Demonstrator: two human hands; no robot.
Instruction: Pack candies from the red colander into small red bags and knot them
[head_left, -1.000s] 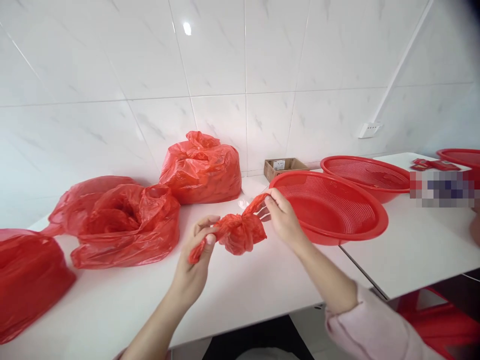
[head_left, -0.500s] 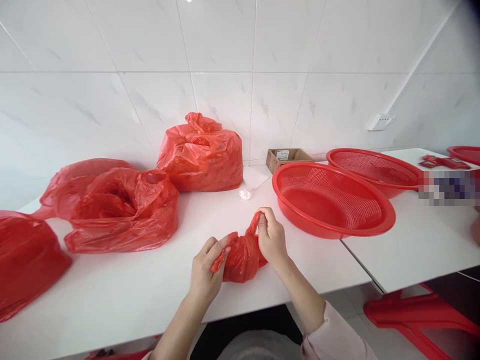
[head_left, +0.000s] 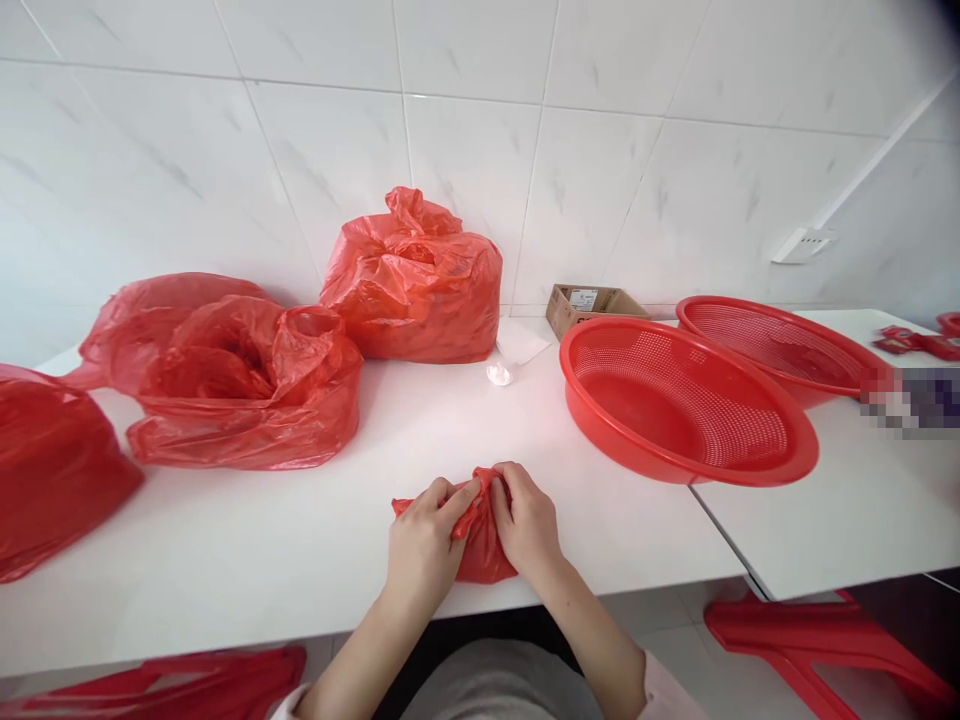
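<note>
A small red plastic bag (head_left: 486,555) rests at the front edge of the white table, its top gathered and twisted. My left hand (head_left: 427,535) is closed on one gathered end of it, and a red tip sticks out to the left of the fingers. From the other side my right hand (head_left: 527,520) pinches the gathered plastic near the top. The two hands are almost touching over the bag. What the bag contains is hidden.
Large red plastic bags (head_left: 420,300) stand at the back and left, one an open bag (head_left: 247,420). Two red perforated baskets (head_left: 690,405) sit to the right. Behind them is a cardboard box (head_left: 592,305). A crumpled clear scrap (head_left: 499,374) lies mid-table. Red stools (head_left: 795,640) stand below.
My hands have come closer together, and the strip of plastic that my right hand held up is now drawn down against the bag. The view has tilted down and shifted slightly left.
</note>
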